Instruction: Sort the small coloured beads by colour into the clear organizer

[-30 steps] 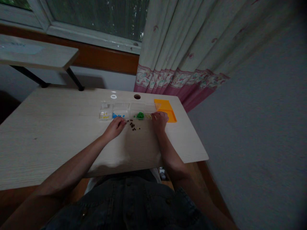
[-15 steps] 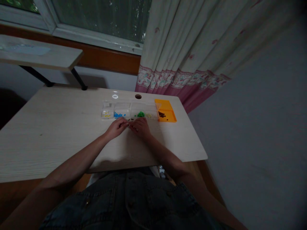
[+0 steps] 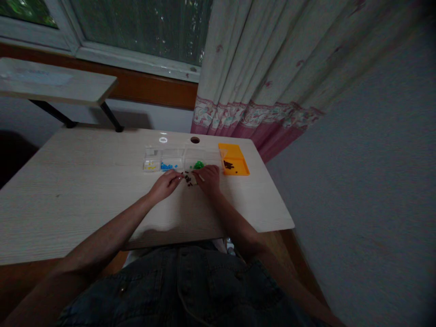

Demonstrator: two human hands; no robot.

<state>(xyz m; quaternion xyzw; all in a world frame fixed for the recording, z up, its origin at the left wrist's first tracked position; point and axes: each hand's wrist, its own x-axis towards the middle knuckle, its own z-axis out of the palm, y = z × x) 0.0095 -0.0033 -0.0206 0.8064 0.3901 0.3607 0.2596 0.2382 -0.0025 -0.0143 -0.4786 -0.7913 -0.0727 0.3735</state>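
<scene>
Several small dark brown pieces [image 3: 188,179] lie loose on the table between my two hands. My left hand [image 3: 166,184] is closed just left of them, thumb and fingertips pinched together; what they hold is too small to name. On the other side, my right hand [image 3: 210,179] bends over the pieces with its fingers drawn together, and its fingertips are partly hidden. Just beyond the hands stand open clear boxes with small blue pieces [image 3: 166,166], green pieces [image 3: 198,165] and yellow pieces [image 3: 151,167]. My right hand covers part of the clear box nearest it.
An open orange box [image 3: 243,169] with brown pieces [image 3: 229,165] stands to the right of the clear boxes. Behind them is a round hole [image 3: 195,140] in the pale wooden table [image 3: 85,195]. A raised shelf [image 3: 85,86] stands at the back left, a curtain [image 3: 252,104] behind.
My right hand has moved a little to the right, away from my left hand. More of the brown pieces now show between them. My left hand has stayed nearly in place.
</scene>
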